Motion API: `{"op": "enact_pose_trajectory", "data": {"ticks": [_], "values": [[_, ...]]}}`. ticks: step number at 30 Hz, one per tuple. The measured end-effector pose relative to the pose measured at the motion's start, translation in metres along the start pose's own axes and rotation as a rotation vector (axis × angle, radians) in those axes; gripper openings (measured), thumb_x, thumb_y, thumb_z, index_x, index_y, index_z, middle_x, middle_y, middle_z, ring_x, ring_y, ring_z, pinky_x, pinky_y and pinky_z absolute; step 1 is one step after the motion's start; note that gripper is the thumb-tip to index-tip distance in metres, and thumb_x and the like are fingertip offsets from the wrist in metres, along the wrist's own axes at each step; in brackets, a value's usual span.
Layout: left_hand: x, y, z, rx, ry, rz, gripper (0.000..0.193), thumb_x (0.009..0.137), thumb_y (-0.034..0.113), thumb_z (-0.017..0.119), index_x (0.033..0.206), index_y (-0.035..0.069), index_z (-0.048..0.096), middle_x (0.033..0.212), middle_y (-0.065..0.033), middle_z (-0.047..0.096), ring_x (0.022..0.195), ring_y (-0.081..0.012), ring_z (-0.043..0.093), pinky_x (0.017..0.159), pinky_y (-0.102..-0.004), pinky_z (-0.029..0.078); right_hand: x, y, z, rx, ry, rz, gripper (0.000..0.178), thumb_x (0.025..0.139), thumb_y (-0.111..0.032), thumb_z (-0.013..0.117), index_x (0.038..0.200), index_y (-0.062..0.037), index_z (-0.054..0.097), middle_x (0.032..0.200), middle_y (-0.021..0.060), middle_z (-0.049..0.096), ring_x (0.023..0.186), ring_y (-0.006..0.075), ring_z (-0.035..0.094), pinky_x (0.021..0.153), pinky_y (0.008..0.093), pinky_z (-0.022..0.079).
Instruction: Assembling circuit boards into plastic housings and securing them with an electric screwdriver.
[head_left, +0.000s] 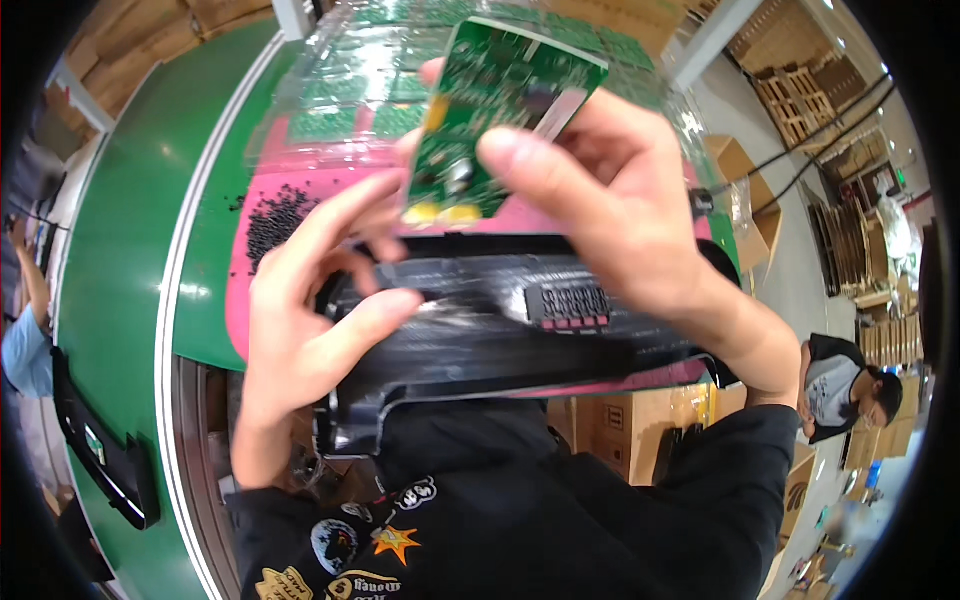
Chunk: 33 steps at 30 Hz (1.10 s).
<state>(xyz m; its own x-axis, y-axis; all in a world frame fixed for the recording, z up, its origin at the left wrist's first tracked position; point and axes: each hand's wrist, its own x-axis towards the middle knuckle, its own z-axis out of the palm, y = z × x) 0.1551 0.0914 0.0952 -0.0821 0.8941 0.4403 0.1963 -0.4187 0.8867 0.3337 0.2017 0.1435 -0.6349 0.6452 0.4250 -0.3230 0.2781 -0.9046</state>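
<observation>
Circuit board (497, 115), green and roughly rectangular with yellow parts along its lower edge, was held up close to the camera, tilted, above a long black plastic panel (500, 335). The right hand (600, 215) grasped the board, its thumb pressed across the front face and its fingers curled behind the right edge. The left hand (320, 300) came up from below with the fingers spread loosely; its fingertips reached toward the board's lower left corner, though whether they touched it could not be told, and its thumb rested on the black panel's upper surface. That panel lay crosswise in front of the person, wrapped in shiny clear film, with a small window showing a row of segment digits near its middle. Beneath the panel sat a pink mat (300, 160), and on it, to the left, a heap of small black screws (278, 215). Beyond the board lay a clear plastic tray (350, 90) holding more green boards in rows. All of this rested on a green conveyor belt (130, 250) that curved away to the left, where another black panel (110, 450) lay. Brown cardboard boxes (620, 420) stood below the bench, and another person (845, 390) sat off to the right.
</observation>
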Motion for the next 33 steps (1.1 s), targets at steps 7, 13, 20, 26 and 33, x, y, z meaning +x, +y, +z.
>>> {"op": "enact_pose_trajectory", "data": {"ticks": [7,13,20,26,33], "values": [[0.039,0.012,0.041,-0.148,-0.421,-0.117,0.029,0.098,0.013,0.048,0.119,-0.006,0.051,0.087,-0.0104,0.064,0.073,-0.0138,0.06,0.061,-0.025,0.048,-0.043,-0.01,-0.045,-0.591,0.086,-0.265,0.063,0.083,0.005,0.066,0.138,0.0051,0.034,0.122,0.0188,0.058,0.101,0.0153,0.06,0.078,0.0231,0.049],[0.058,-0.004,0.058,0.019,-0.609,-0.11,0.036,0.097,0.01,0.048,0.131,-0.002,0.045,0.086,-0.0062,0.063,0.072,-0.0081,0.058,0.058,-0.0201,0.043,-0.088,-0.022,-0.086,-1.098,0.012,-0.33,0.063,0.071,-0.002,0.08,0.126,0.0037,0.052,0.106,0.0091,0.066,0.091,0.0139,0.064,0.074,0.0244,0.048],[0.056,-0.027,0.069,-0.148,-0.491,-0.31,0.046,0.085,0.002,0.063,0.129,0.0,0.047,0.098,-0.012,0.067,0.071,-0.0089,0.063,0.054,-0.0201,0.049,-0.127,0.005,-0.1,-0.945,0.137,-0.09,0.06,0.067,-0.002,0.081,0.122,0.0006,0.057,0.092,0.0095,0.069,0.083,0.0151,0.065,0.076,0.0261,0.05],[0.055,-0.045,0.071,0.377,-0.647,-0.041,0.047,0.065,0.009,0.079,0.108,-0.001,0.061,0.099,-0.0081,0.065,0.075,-0.0126,0.063,0.059,-0.0239,0.052,-0.143,0.029,-0.107,-0.788,0.079,0.202,0.053,0.071,-0.012,0.078,0.12,-0.0011,0.059,0.121,0.0118,0.061,0.103,0.0213,0.06,0.089,0.0319,0.046],[0.042,-0.05,0.077,0.752,-0.769,0.197,0.047,0.064,0.028,0.081,0.099,0.001,0.064,0.101,-0.0075,0.06,0.089,-0.027,0.062,0.07,-0.0371,0.051,-0.154,0.043,-0.109,-0.906,-0.068,0.297,0.051,0.07,-0.019,0.078,0.116,-0.0028,0.061,0.133,0.0114,0.05,0.122,0.0312,0.045,0.103,0.0404,0.035]]}}
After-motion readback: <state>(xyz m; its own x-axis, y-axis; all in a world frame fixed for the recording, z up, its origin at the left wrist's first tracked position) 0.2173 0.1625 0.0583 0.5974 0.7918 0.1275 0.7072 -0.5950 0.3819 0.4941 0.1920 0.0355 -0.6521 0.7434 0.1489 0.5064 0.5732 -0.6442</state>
